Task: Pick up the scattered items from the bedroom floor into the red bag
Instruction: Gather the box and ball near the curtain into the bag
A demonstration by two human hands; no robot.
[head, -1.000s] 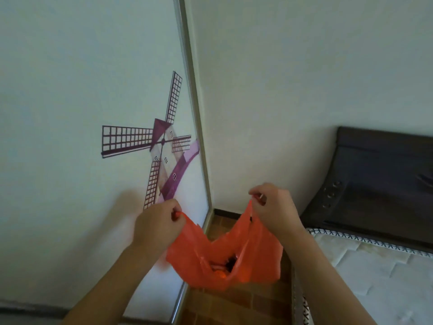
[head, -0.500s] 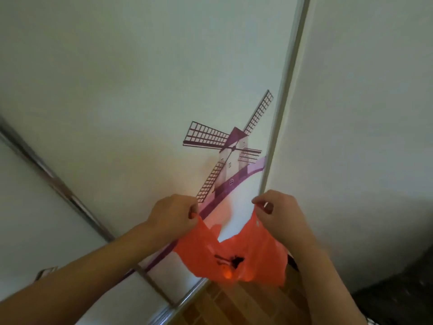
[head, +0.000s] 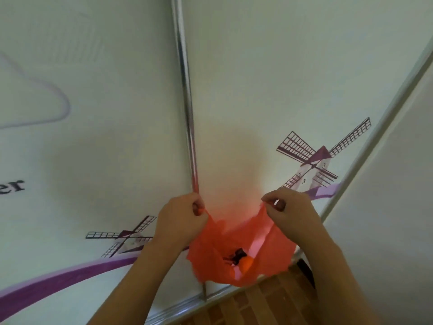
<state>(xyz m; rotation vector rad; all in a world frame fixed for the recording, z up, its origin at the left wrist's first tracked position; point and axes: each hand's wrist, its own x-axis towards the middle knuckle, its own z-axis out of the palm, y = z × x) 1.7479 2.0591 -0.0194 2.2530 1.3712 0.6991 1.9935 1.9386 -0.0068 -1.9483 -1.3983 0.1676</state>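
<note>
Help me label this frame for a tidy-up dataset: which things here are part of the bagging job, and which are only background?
Part of the job:
red bag, held open
left hand, gripping one handle
right hand, pinching the other handle
dark item and orange item inside the bag

Background:
windmill decals
sliding door panels
metal door frame
brick-pattern floor

White sliding doors (head: 246,78) (purple windmill decals (head: 311,160)) above a brown wood floor (head: 269,303).
</note>
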